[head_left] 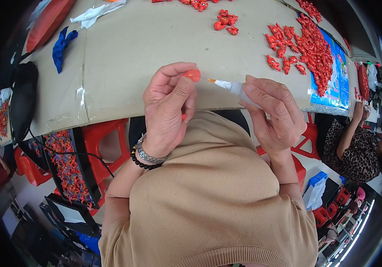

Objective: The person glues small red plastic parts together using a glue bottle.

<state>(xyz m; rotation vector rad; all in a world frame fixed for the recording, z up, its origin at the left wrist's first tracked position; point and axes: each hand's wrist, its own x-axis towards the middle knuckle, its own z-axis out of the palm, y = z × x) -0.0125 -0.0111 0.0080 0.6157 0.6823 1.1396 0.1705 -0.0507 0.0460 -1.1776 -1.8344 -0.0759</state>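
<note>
My left hand (168, 107) is raised over the near edge of the table, pinching a small glossy red piece (193, 75) between thumb and fingertips. Another bit of red (184, 117) shows beside the curled lower fingers of that hand, mostly hidden. In my right hand (280, 107) is a small white squeeze bottle (230, 86) with an orange collar and a thin needle tip, held nearly level. The needle points left at the red piece, and its end is at or very near the surface; whether they touch I cannot tell.
Many small red figures (313, 49) are heaped at the right, partly over a blue printed sheet (340, 66). A smaller red cluster (225, 21) lies farther back. Blue cloth (61, 48) lies at left. A tray of red and purple pieces (68, 169) stands below; another person (353, 151) sits at right.
</note>
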